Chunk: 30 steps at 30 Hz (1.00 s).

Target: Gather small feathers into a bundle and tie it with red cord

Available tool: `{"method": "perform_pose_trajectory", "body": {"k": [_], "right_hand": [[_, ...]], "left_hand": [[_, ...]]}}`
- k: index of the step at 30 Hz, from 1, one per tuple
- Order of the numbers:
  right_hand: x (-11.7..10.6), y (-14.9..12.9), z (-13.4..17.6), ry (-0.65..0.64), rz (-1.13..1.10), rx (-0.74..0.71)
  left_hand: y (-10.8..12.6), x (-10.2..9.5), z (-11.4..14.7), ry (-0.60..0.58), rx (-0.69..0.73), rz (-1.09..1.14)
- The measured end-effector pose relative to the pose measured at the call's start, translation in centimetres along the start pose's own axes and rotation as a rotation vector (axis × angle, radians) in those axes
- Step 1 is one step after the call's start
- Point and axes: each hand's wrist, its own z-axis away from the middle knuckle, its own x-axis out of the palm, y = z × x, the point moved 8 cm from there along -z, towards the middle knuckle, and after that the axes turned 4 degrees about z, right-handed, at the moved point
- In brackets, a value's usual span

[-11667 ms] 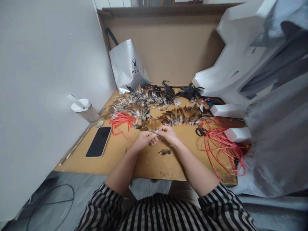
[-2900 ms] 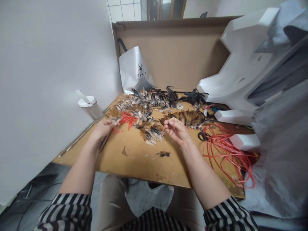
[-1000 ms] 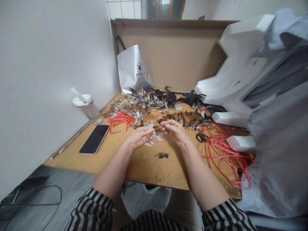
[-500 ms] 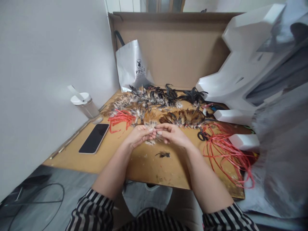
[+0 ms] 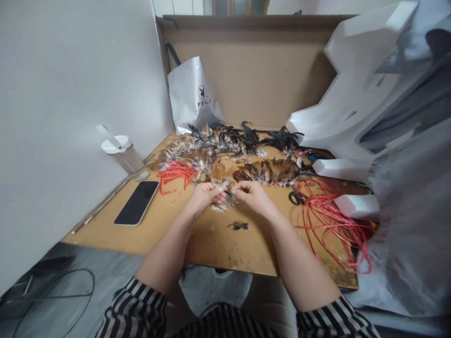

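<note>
In the head view my left hand (image 5: pixel 207 197) pinches a small bunch of brown and pale feathers (image 5: pixel 220 173), its tips fanning away from me. Close beside it, thumb and forefinger of my right hand (image 5: pixel 252 195) are pressed together near the base of the bunch; whatever lies between them is too small to make out. Greyish fluffy feathers (image 5: pixel 229 202) show below and between the hands. A little dark feather tuft (image 5: pixel 239 226) lies on the table nearer to me.
Feather bundles (image 5: pixel 269 171) line the table (image 5: pixel 158 234). Red ties (image 5: pixel 176 172) lie left, longer red strips (image 5: pixel 327 211) right, beside black-handled scissors (image 5: pixel 295 197). A phone (image 5: pixel 137 203), a lidded cup (image 5: pixel 123 152), a silver bag (image 5: pixel 193 98) and white foam (image 5: pixel 320 122) stand around.
My right hand has drawn slightly away from my left, and its fingers have curled into a tighter pinch. My left hand stays on the feather bunch.
</note>
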Motion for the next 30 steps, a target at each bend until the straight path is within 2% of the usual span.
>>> {"method": "perform_pose_trajectory", "body": {"k": [3, 9, 16, 20, 23, 27, 30], "right_hand": [[-0.3, -0.8, 0.1, 0.059, 0.036, -0.066], [-0.6, -1.9, 0.3, 0.141, 0.187, -0.175], [-0.7, -2.0, 0.3, 0.161, 0.182, -0.189], [0.0, -2.8, 0.7, 0.064, 0.261, -0.231], [1.0, -4.2, 1.5, -0.047, 0.451, -0.323], [2.0, -6.1, 2.7, -0.115, 0.743, -0.419], [2.6, -7.3, 3.4, -0.147, 0.793, -0.505]], "left_hand": [[0.0, 0.4, 0.1, -0.022, -0.005, -0.077], [0.0, 1.7, 0.7, -0.166, -0.038, -0.18], [-0.5, 1.7, 0.6, -0.25, -0.058, -0.194], [-1.2, 1.0, 0.1, -0.218, -0.089, -0.199], [-1.8, 0.8, 0.1, -0.222, -0.134, -0.255], [-2.7, 1.9, 1.0, -0.389, -0.2, -0.37], [-2.9, 2.9, 1.9, -0.525, -0.212, -0.42]]}}
